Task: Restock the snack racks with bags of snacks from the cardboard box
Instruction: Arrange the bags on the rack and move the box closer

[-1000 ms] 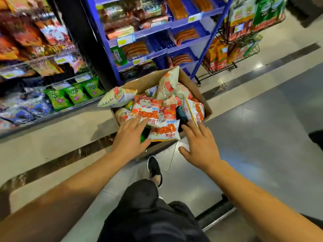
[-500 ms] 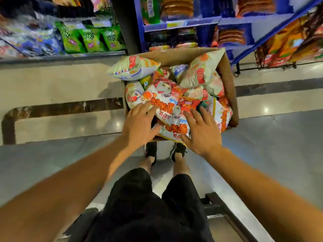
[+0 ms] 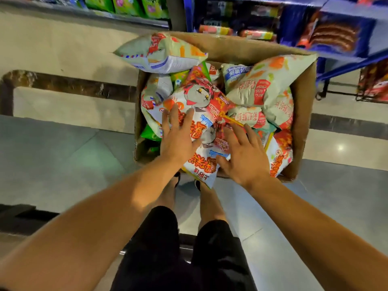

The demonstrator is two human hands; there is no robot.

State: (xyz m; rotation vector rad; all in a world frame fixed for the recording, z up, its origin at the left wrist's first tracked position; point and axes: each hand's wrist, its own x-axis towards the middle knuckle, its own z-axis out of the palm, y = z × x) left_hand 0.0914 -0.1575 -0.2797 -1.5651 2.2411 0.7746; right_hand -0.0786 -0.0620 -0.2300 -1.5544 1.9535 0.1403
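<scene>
Fingers spread, left hand (image 3: 178, 137) and right hand (image 3: 244, 153) press crinkly snack bags (image 3: 201, 106) in cardboard box (image 3: 304, 114).

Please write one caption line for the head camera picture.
Both hands, left hand and right hand, reach onto snack bags in cardboard box.

Glossy tiled floor (image 3: 63, 156), dark marble border strip (image 3: 69, 86), black shorts (image 3: 159, 248).

Heaped snack bags (image 3: 260, 89) bury the lower layers and floor of the cardboard box (image 3: 304, 122), while both forearms leave the frame at its bottom corners. The blue shelving (image 3: 346, 34) at upper right is motion-blurred and cropped by the top edge, its labels unreadable. Green packets (image 3: 126, 5) on the rack at upper left show only their lower halves.
</scene>
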